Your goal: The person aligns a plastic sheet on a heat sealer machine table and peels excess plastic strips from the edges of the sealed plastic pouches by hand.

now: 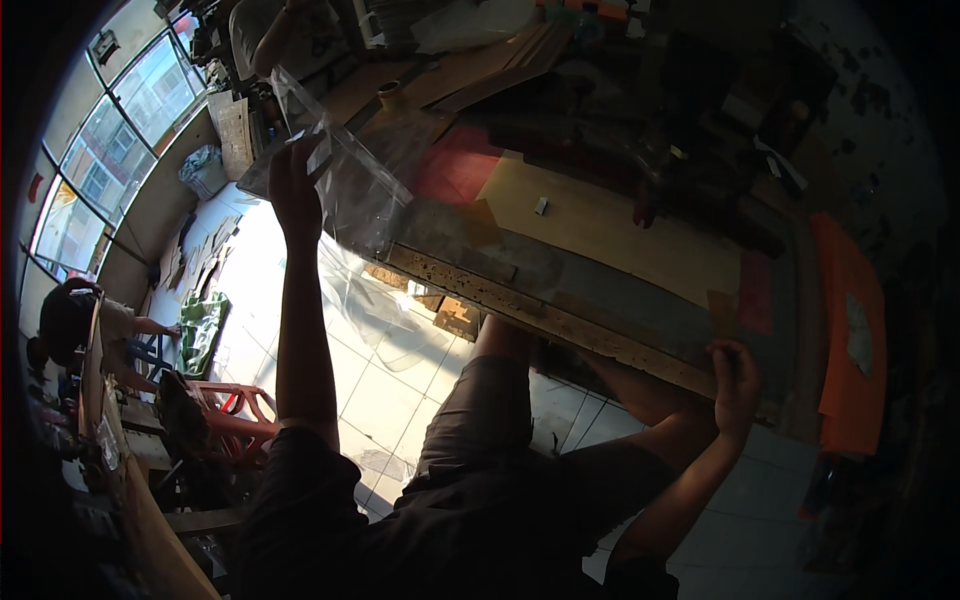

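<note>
My left hand (297,180) is raised beyond the table's left end, its fingers closed on a clear plastic sheet (368,172). The crumpled film hangs from it and reaches the table's left side. At the front right edge, my right hand (737,388) has its fingers bent together close to the worn wooden rail (550,312); what they hold, if anything, is hidden in shadow. On the table lies a long tan panel (610,228) with a red piece (455,165) at its left and a darker red one (756,290) at its right. A small pale object (541,206) rests on the panel.
A tape roll (389,94) and brown boards (500,65) occupy the far side. Orange sheets (850,345) hang at the right. One person (285,40) stands far left; another (105,320) bends near a red plastic stool (232,405). Loose film and a wooden block (457,317) lie below the table.
</note>
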Tool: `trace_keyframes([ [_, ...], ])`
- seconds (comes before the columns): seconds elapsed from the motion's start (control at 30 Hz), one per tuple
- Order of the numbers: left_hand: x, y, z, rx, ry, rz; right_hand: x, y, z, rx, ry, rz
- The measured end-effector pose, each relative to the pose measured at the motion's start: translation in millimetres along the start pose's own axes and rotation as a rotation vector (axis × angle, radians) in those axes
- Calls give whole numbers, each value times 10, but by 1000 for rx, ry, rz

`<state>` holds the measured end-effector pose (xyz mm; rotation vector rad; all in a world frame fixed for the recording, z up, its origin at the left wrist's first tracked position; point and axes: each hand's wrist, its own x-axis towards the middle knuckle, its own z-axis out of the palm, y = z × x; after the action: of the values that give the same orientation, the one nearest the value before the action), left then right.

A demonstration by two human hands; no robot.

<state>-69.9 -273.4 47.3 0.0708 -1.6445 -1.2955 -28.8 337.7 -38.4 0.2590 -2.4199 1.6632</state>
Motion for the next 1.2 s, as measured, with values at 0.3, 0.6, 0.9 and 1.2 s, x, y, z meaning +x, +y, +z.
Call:
trace_keyframes([
  [0.3,-99,-1326,-34,857,-554,194,41,-32,92,-39,-6,-1],
  [0.6,-167,-1187,132,891,-516,92,33,110,59,-69,21,-9],
  [0.9,-166,-1093,258,952,-609,183,8,107,67,-60,67,0],
  [1.2,-370,-906,180,589,-535,-1,0,78,73,-85,45,14],
])
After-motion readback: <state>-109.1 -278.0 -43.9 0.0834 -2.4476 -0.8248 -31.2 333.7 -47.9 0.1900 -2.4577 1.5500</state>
